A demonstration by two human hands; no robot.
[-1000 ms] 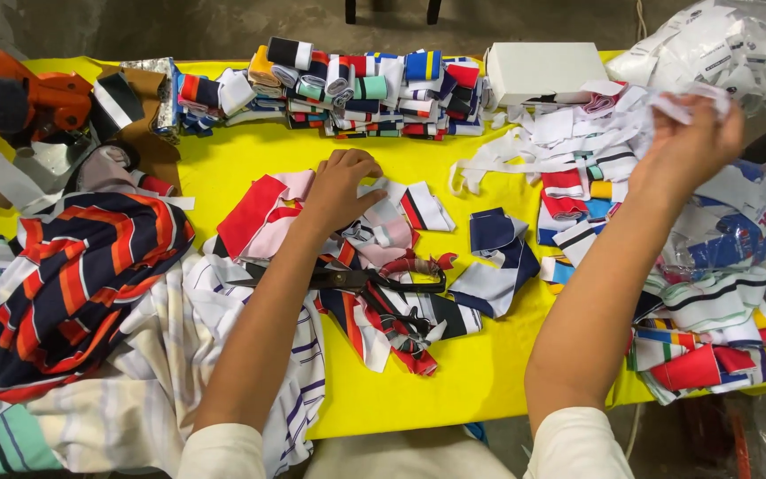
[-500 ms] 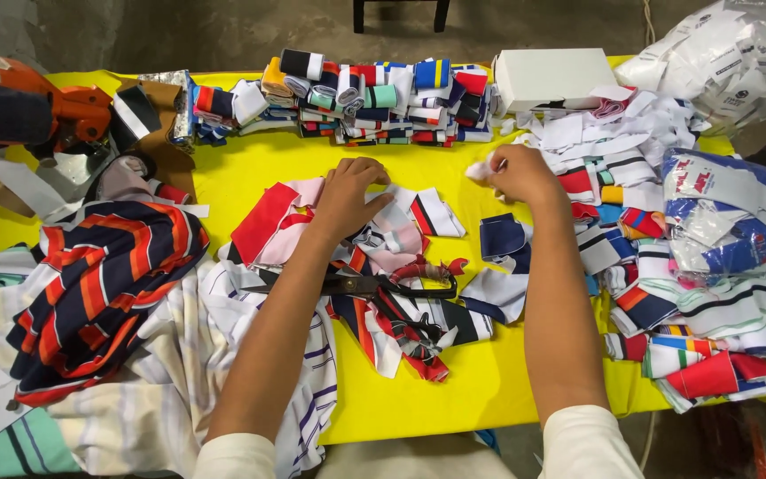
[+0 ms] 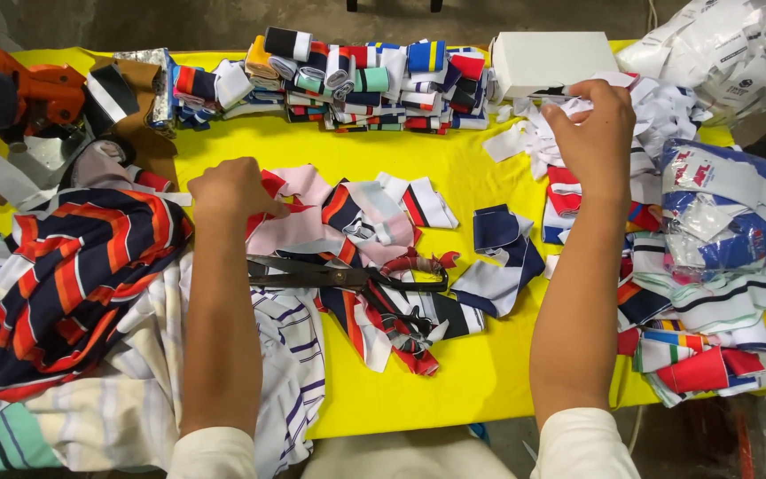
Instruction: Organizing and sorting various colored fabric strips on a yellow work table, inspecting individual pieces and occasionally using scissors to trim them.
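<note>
One pair of large dark scissors [image 3: 339,277] lies across the middle of the yellow desk [image 3: 480,372], its red-wrapped handles toward the right, resting on a loose heap of striped fabric pieces [image 3: 383,310]. The left hand [image 3: 234,188], left of centre in the frame, rests on a pink and red piece of cloth [image 3: 299,213] just above the scissors; its fingers are curled narrow and pinch the edge of that cloth. The right hand [image 3: 597,133], in the upper right of the frame, is closed narrow over a bunch of white fabric strips [image 3: 534,133] that spill in front of one white box [image 3: 553,60]; what lies inside the box cannot be seen.

Along the top centre of the frame stands one long row of folded striped collar pieces [image 3: 356,80], stacked too densely to count. One navy and white folded piece [image 3: 500,232] lies alone between the scissors and the right forearm. At the left of the frame is one rumpled navy garment with orange and red stripes [image 3: 73,284], lying on white striped cloth [image 3: 126,417]. In the upper left corner sits one orange machine [image 3: 33,89]. At the upper right corner one clear plastic bag [image 3: 738,44] holds white labels or strips. Along the right edge lie bundles of blue, red and white pieces [image 3: 720,231], some wrapped in clear plastic.
</note>
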